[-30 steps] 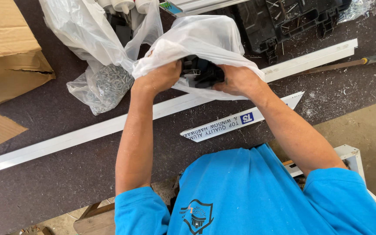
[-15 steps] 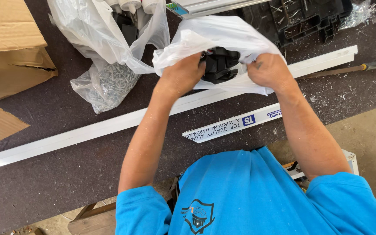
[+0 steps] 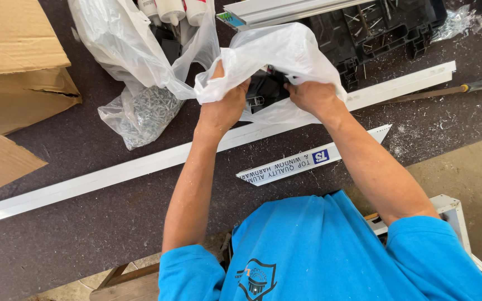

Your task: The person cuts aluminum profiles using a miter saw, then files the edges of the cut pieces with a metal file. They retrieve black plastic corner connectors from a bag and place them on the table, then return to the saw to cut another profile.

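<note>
White plastic bag [image 3: 285, 53] of black parts [image 3: 263, 89], gripped by left hand [image 3: 224, 108] and right hand [image 3: 311, 97].

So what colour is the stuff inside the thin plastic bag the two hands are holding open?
Black. The head view shows black parts inside the white plastic bag.

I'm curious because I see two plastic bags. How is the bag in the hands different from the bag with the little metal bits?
The white bag is held up and open by the left hand and right hand; the clear bag lies untouched on the table. The white bag is milky and holds black parts; the clear bag is see-through and full of small silvery screws. Both are thin, crinkled plastic.
</note>
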